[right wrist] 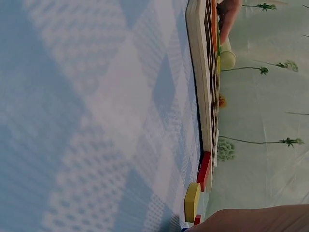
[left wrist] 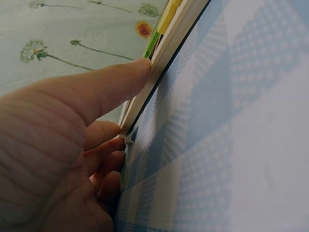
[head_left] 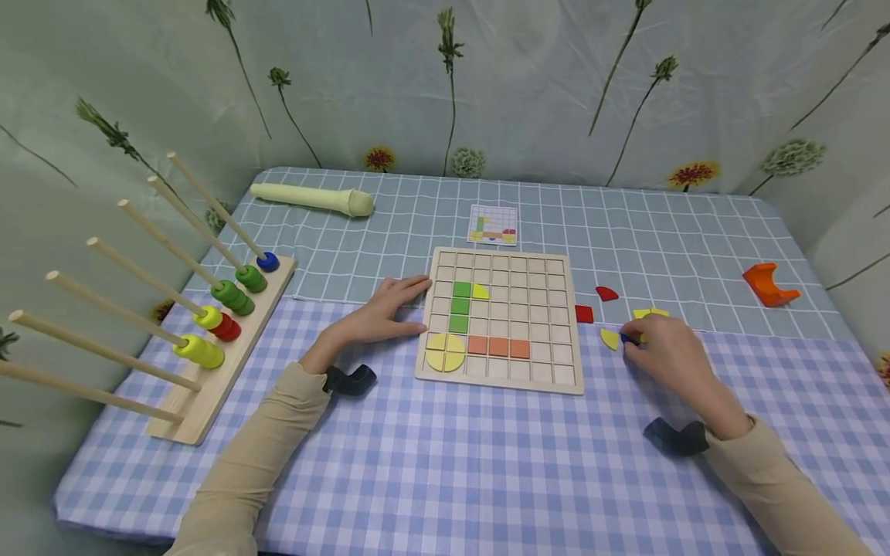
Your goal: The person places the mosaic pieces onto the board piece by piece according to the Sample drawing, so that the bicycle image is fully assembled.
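My left hand point(head_left: 391, 310) rests at the left edge of the wooden grid board point(head_left: 501, 384), thumb and fingertips against its side. On the board lie green squares point(head_left: 460, 306), a yellow quarter-circle point(head_left: 480, 291), a circle of yellow quarter-circles point(head_left: 436, 358) and a row of orange squares point(head_left: 498, 347). Right of the board, my right hand point(head_left: 670, 351) pinches a small dark blue piece point(head_left: 628, 339) low over the table, mostly hidden by the fingers. Beside the fingertips lies a yellow quarter-circle point(head_left: 609, 339); more yellow pieces point(head_left: 650, 313) lie behind, partly covered by the hand.
A red square point(head_left: 584, 314) and a red quarter-circle point(head_left: 607, 293) lie near the board's right edge. Behind the board is a pattern card point(head_left: 492, 225). A bead-peg stand point(head_left: 222, 378) is at left, a pale rod point(head_left: 306, 196) far left, an orange curved block point(head_left: 768, 286) far right.
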### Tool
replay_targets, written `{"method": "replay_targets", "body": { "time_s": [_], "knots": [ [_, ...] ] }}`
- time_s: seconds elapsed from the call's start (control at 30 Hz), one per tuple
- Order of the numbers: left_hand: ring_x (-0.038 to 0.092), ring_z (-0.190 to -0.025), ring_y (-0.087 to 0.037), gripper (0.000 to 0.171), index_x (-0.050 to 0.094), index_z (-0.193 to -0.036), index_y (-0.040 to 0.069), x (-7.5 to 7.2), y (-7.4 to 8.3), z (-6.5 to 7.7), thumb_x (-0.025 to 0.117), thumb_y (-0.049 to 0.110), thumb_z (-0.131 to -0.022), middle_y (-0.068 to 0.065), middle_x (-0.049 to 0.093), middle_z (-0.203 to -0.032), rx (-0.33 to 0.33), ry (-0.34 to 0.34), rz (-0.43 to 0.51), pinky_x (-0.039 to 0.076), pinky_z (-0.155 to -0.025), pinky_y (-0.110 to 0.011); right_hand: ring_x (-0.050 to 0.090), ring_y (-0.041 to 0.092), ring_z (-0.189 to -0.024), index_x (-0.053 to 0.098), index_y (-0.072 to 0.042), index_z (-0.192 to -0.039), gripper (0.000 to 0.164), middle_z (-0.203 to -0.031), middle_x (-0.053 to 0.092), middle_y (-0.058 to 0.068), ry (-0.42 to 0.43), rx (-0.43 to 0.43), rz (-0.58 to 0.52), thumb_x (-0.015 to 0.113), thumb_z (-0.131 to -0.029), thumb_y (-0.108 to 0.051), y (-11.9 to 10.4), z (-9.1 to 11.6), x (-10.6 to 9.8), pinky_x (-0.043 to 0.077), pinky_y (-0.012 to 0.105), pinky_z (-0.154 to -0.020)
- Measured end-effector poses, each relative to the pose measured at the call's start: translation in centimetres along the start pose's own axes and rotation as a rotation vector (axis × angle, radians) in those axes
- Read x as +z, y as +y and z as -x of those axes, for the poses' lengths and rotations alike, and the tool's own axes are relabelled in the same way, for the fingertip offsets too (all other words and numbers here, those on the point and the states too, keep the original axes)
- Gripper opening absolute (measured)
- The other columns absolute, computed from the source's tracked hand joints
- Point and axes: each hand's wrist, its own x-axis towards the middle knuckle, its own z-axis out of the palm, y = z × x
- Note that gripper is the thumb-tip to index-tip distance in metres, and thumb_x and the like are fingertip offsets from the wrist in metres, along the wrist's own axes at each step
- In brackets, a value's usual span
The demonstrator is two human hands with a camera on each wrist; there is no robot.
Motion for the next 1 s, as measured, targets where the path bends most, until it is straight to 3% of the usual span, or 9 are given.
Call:
{"method": "replay_targets", "body": {
  "time_s": [0.13, 0.33, 0.7, 1.0],
  "knots": [
    [0.025, -0.127, -0.029, 0.077, 0.024, -0.149, 0.010, 0.0, 0.0, 0.0, 0.066, 0.028, -0.087, -0.010, 0.020, -0.158, 0.007, -0.006, -0.001, 0.027, -0.104, -0.049, 0.053, 0.024, -0.069, 0.071, 0.008, -0.096, 0.023, -0.087, 0.069, 0.023, 0.022, -0.009, -0.005, 0.068, -0.077, -0.004, -0.2, 0.1, 0.0, 0.048, 0.038, -0.065],
    [0.025, -0.127, -0.029, 0.078, 0.024, -0.149, 0.009, 0.0, 0.0, -0.1, 0.066, 0.028, -0.087, -0.010, 0.020, -0.158, 0.007, -0.007, 0.003, 0.026, -0.105, -0.049, 0.048, 0.018, -0.062, 0.072, 0.004, -0.095, 0.020, -0.082, 0.070, 0.017, 0.092, -0.132, -0.033, 0.068, -0.076, -0.004, -1.5, 0.7, -0.4, 0.035, 0.025, -0.054],
    [0.027, -0.124, -0.027, 0.077, 0.025, -0.150, 0.011, 0.1, -0.2, -0.2, 0.066, 0.031, -0.087, -0.009, 0.021, -0.157, -0.006, -0.007, -0.003, 0.028, -0.104, -0.048, 0.063, 0.022, -0.072, 0.074, -0.001, -0.090, 0.017, -0.084, 0.070, 0.011, 0.133, -0.331, -0.059, 0.072, -0.074, -0.003, -5.8, 0.8, 1.1, 0.050, 0.036, -0.064],
    [0.028, -0.123, -0.026, 0.078, 0.025, -0.150, 0.011, 0.0, -0.2, -0.2, 0.066, 0.030, -0.086, -0.009, 0.021, -0.157, -0.007, -0.003, -0.007, 0.028, -0.103, -0.048, 0.062, 0.016, -0.070, 0.075, -0.004, -0.088, 0.015, -0.082, 0.070, 0.006, 0.114, -0.412, -0.085, 0.067, -0.075, -0.004, -8.7, 0.6, 2.1, 0.049, 0.030, -0.062]
  ]
}}
